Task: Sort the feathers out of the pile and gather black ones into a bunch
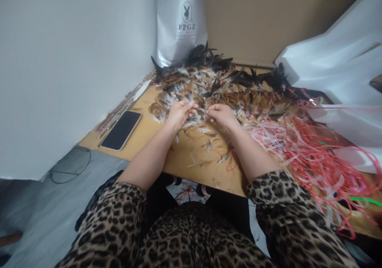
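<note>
My left hand and my right hand are close together over the front of a heap of brown, white and black feathers. A thin, pale feather spans the small gap between them. Its quill end appears pinched in the fingertips of both hands; the exact grip is blurred. Loose small feathers lie on the tan tabletop below my wrists. Longer black feathers top the back of the heap.
A tangle of red and pink strips covers the table's right side. A phone lies at the left beside thin sticks. A white printed bag stands behind; white plastic sheeting hangs at right. A cable lies on the floor.
</note>
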Demonstrator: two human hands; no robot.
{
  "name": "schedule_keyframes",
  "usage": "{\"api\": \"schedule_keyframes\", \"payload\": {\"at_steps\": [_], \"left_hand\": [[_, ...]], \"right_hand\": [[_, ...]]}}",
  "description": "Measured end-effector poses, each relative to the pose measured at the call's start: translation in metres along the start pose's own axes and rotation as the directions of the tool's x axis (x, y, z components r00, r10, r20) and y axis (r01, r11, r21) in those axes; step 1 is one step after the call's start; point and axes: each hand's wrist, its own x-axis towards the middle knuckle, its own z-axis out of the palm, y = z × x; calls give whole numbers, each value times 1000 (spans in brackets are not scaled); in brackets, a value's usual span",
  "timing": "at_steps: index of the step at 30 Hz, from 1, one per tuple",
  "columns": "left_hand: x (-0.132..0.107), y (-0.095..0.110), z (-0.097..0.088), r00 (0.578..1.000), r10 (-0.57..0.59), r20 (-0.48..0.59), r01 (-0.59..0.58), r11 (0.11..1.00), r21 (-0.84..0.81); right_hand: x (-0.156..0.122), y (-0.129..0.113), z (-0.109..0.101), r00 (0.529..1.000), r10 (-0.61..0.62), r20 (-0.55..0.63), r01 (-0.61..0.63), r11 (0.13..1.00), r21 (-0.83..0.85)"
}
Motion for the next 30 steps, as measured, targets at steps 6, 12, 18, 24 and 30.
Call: {"api": "schedule_keyframes", "payload": {"at_steps": [6, 12, 18, 24, 30], "left_hand": [[0, -5, 0, 994, -74, 76, 71, 997, 37], [-2, -5, -1, 986, -118, 118, 117, 993, 17], [0, -7, 0, 978, -154, 140, 168, 981, -93], [2, -9, 0, 991, -72, 113, 86, 988, -130], [2, -7, -1, 991, 46, 127, -49, 999, 20]], "right_hand": [[3, 1, -6, 992, 83, 94, -110, 934, 340], [2, 1, -3, 999, -9, 49, -10, 932, 363], [-5, -5, 2, 993, -121, 3, 120, 984, 128], [-9, -6, 8, 996, -76, 54, 66, 985, 161], [-5, -5, 4, 987, 50, 150, -112, 894, 434]]}}
